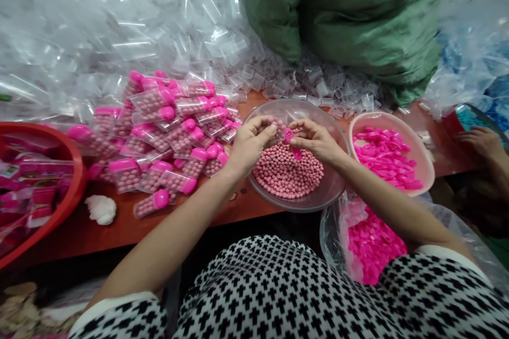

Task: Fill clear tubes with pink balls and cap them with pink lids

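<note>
My left hand (pixel 256 140) is closed around a small clear plastic container (pixel 279 126) with pink beads in it, partly hidden by the fingers. Pinched between thumb and fingers, a bright pink flip cap (pixel 289 136) is in my right hand (pixel 312 139), right beside the container's mouth. I cannot tell whether the two touch. Both hands are above a clear round bowl (pixel 262 200), which holds a heap of pink beads (pixel 290 177). To the left lies a pile of capped containers full of beads (pixel 175 132).
A red basket (pixel 77 169) with pink packets stands far left, near a crumpled white wad (pixel 101 209). Right of the bowl sit a pale tub (pixel 427 177) of pink caps and a bag of caps (pixel 374 243). Behind are clear containers (pixel 334 90), a green sack (pixel 358 21); another person's hand (pixel 483 142) is far right.
</note>
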`<state>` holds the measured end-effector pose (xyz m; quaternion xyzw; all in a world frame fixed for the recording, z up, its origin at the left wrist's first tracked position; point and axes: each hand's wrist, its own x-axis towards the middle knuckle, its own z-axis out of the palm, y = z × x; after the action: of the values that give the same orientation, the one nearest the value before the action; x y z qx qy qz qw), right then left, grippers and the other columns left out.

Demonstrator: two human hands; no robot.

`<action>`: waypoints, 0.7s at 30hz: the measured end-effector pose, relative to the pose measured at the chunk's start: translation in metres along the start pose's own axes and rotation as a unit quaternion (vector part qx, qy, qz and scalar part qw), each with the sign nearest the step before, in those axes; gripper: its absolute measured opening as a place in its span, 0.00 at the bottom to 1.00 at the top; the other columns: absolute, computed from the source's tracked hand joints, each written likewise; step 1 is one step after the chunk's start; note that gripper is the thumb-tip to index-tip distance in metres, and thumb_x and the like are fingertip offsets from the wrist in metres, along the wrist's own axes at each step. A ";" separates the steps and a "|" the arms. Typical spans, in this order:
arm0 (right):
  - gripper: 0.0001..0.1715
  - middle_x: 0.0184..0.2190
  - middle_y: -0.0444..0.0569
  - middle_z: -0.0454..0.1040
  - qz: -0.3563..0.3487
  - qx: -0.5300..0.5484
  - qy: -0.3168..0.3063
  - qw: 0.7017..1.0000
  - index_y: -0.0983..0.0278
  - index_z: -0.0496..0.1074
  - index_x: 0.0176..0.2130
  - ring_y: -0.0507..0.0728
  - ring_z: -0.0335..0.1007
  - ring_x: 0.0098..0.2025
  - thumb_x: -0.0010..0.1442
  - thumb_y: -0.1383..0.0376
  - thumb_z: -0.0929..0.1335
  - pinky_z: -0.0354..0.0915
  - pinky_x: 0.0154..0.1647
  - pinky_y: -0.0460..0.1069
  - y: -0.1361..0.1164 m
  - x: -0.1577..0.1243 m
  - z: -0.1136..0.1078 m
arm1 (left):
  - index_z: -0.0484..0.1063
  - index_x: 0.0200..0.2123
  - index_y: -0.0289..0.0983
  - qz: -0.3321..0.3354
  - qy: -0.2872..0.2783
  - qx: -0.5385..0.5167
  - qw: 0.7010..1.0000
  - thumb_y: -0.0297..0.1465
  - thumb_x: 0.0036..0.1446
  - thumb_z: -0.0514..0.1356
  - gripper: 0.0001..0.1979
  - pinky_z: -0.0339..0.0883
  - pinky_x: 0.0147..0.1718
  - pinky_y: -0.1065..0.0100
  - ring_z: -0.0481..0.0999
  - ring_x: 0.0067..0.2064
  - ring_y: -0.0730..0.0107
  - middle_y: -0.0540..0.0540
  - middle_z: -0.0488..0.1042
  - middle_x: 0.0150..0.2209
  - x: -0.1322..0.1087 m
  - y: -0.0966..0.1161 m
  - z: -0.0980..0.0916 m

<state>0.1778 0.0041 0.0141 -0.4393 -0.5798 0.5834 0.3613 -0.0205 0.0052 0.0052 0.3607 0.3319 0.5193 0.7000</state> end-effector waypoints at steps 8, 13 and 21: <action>0.14 0.38 0.47 0.81 -0.153 -0.240 0.153 0.946 0.58 0.81 0.42 0.56 0.75 0.39 0.55 0.58 0.77 0.71 0.46 0.52 0.001 -0.015 0.013 | 0.74 0.36 0.34 -0.016 0.004 -0.039 0.999 0.32 0.46 0.76 0.17 0.79 0.44 0.65 0.82 0.38 0.69 0.48 0.81 0.35 -0.004 -0.008 0.011; 0.17 0.39 0.47 0.82 -0.166 -0.224 0.147 0.949 0.59 0.79 0.47 0.56 0.77 0.39 0.59 0.58 0.74 0.72 0.44 0.52 -0.007 -0.018 -0.009 | 0.78 0.40 0.34 0.007 -0.025 0.020 0.999 0.41 0.42 0.77 0.24 0.78 0.48 0.59 0.82 0.43 0.62 0.44 0.82 0.40 -0.004 -0.012 0.002; 0.15 0.42 0.49 0.82 -0.308 -0.375 0.039 0.873 0.59 0.79 0.50 0.55 0.79 0.40 0.62 0.61 0.74 0.71 0.44 0.50 -0.035 -0.012 -0.013 | 0.82 0.50 0.36 0.105 -0.077 0.240 0.962 0.43 0.56 0.68 0.23 0.76 0.51 0.58 0.81 0.50 0.54 0.41 0.83 0.49 -0.005 -0.021 -0.009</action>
<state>0.1907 -0.0001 0.0510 -0.3630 -0.8465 0.1636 0.3534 -0.0190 -0.0020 -0.0174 0.5899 0.3526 0.4657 0.5575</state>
